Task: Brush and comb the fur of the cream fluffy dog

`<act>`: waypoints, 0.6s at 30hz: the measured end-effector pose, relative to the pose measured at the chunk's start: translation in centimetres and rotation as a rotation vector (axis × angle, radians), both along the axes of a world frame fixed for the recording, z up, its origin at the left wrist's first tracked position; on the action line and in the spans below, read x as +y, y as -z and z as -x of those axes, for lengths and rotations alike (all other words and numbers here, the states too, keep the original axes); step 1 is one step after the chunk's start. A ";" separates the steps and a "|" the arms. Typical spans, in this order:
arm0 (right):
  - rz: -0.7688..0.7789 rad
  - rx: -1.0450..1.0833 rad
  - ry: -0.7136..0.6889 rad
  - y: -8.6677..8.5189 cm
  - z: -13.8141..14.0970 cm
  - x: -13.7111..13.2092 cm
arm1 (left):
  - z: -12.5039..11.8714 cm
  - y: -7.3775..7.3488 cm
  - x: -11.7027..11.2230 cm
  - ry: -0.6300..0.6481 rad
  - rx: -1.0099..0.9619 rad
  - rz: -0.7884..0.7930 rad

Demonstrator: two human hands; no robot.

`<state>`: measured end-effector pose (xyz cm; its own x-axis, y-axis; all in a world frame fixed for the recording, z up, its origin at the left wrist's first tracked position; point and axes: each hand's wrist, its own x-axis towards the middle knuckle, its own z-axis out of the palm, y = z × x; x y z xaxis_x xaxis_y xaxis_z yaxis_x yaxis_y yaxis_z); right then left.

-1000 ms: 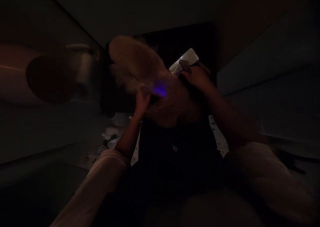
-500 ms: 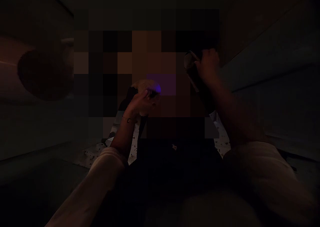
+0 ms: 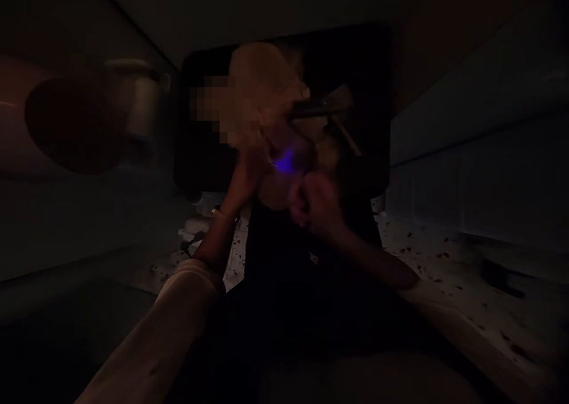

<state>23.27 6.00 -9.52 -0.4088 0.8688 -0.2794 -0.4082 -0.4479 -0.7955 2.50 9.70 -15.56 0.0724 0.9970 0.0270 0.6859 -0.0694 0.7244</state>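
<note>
The scene is very dark and blurred. My left hand [image 3: 246,179] is raised beside a small blue glow [image 3: 284,162], its fingers closed up, and what it holds cannot be made out. My right hand [image 3: 315,201] is a closed fist below the glow, with nothing showing in it. Above both hands is a blurred, fluffy tan mass [image 3: 262,90], partly pixelated. A flat, dark, blade-like object [image 3: 320,105] lies across the dark area above my right hand, not touching it.
A speckled white countertop [image 3: 444,262] runs along the lower right and past my left forearm. A large dark rectangular panel [image 3: 368,66] stands behind my hands. A pale cylindrical object [image 3: 140,99] and a dark round shape [image 3: 71,125] sit at the left.
My right hand has dropped lower and moved toward the middle, and the flat object no longer sits at its fingers. The tan mass shows higher up, and more countertop shows at the right.
</note>
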 end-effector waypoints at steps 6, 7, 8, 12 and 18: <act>0.146 0.252 -0.115 1.0 4.5 -4.0 | 0.8 -1.2 -0.9 -0.037 -0.019 -0.126; 0.131 0.251 -0.109 1.2 4.4 -3.9 | 1.1 -1.2 -0.7 0.030 -0.015 -0.127; 0.116 0.250 -0.109 1.3 4.3 -3.8 | 1.5 -1.1 -0.4 0.105 -0.011 -0.128; 0.075 0.181 -0.107 1.6 2.8 -3.5 | 2.5 -0.8 0.9 0.370 0.023 -0.112; -0.243 -0.756 0.412 3.7 -4.9 2.2 | 1.5 -1.1 3.5 0.550 0.218 -0.010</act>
<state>28.16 8.25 -13.26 0.1677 0.9763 -0.1371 0.1727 -0.1660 -0.9709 1.01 13.17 -14.49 0.5838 0.8110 -0.0376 0.6801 -0.4632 0.5683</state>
